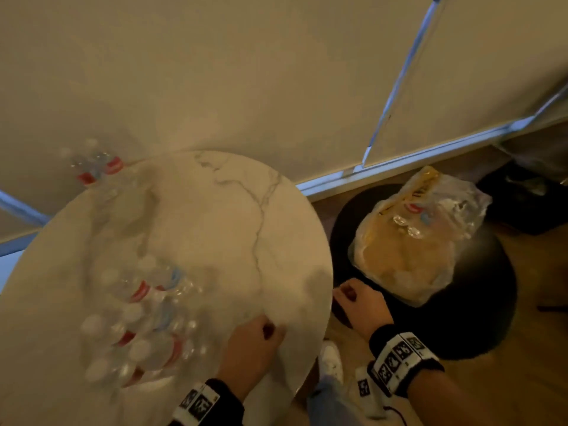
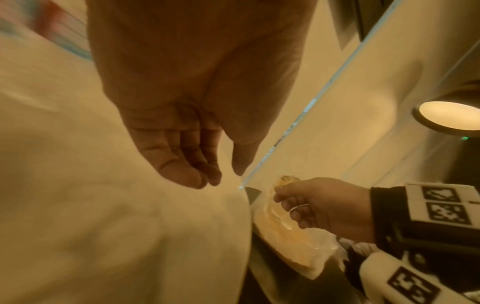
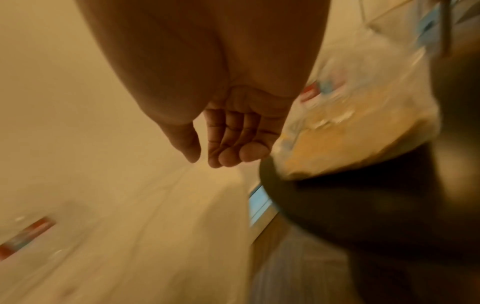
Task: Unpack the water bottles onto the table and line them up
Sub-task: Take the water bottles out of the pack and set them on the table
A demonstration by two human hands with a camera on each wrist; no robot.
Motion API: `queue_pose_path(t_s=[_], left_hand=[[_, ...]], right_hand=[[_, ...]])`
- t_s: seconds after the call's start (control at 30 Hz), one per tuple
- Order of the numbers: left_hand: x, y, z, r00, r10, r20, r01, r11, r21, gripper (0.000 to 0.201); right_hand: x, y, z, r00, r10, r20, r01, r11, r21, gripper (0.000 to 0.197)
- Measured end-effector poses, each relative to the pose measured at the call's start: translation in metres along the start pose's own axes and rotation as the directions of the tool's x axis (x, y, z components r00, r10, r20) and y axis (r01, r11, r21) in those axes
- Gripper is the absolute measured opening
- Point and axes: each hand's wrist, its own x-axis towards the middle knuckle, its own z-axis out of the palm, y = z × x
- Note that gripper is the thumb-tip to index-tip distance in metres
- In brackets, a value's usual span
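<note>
Several clear water bottles (image 1: 138, 327) with white caps and red labels stand bunched on the near left of the round marble table (image 1: 215, 210). Two or three more bottles (image 1: 95, 167) stand at its far left edge. The torn plastic pack wrap (image 1: 412, 241) lies crumpled on a black round stool (image 1: 479, 302) to the right; a red label shows inside it. My left hand (image 1: 255, 342) hovers over the table's near right edge, fingers loosely curled, holding nothing (image 2: 192, 160). My right hand (image 1: 359, 302) hangs between table and stool, loosely curled and empty (image 3: 223, 144).
Pale window blinds run along the wall behind the table. A dark object (image 1: 522, 195) sits on the wood floor beyond the stool. My white shoe (image 1: 330, 358) is below the table edge. The table's middle and right side carry nothing.
</note>
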Motion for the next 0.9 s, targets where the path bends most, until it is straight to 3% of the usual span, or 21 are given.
queue_pose_path(t_s=[0.1,0.27,0.37,0.47,0.57,0.63,0.67,0.8,0.9], left_hand=[[0.048,0.074,0.032,0.989,0.148,0.013,-0.147,0.988,-0.043,0.036],[0.138,0.18,0.087,0.943,0.299,0.147,-0.288,0.953,-0.095,0.027],[0.187,0.224,0.114,0.922,0.311,0.231,-0.298,0.95,-0.087,0.03],[0.223,0.251,0.132,0.914,0.298,0.275,-0.294,0.954,-0.057,0.032],[0.243,0.259,0.142,0.923,0.276,0.27,-0.282,0.959,-0.015,0.036],[0.248,0.263,0.148,0.922,0.259,0.286,-0.272,0.962,0.004,0.039],[0.249,0.266,0.15,0.924,0.259,0.281,-0.273,0.962,0.014,0.04],[0.255,0.263,0.156,0.936,0.284,0.208,-0.297,0.954,0.03,0.032],[0.266,0.273,0.159,0.94,0.313,0.134,-0.331,0.932,0.146,0.031]], right_hand=[[0.048,0.036,-0.053,0.988,0.096,-0.119,-0.089,0.994,0.061,0.022],[0.135,0.079,-0.117,0.923,0.351,-0.161,-0.264,0.877,0.401,0.017],[0.188,0.098,-0.144,0.905,0.404,-0.131,-0.306,0.834,0.46,0.043],[0.232,0.117,-0.158,0.886,0.462,-0.036,-0.353,0.722,0.595,0.056],[0.246,0.12,-0.166,0.904,0.415,0.103,-0.383,0.678,0.628,0.049],[0.246,0.121,-0.172,0.887,0.445,0.118,-0.406,0.633,0.659,0.043],[0.244,0.124,-0.173,0.87,0.48,0.11,-0.419,0.604,0.678,0.051],[0.222,0.133,-0.153,0.903,0.423,0.069,-0.372,0.692,0.619,0.049],[0.197,0.136,-0.143,0.926,0.365,0.097,-0.344,0.705,0.62,0.047]])
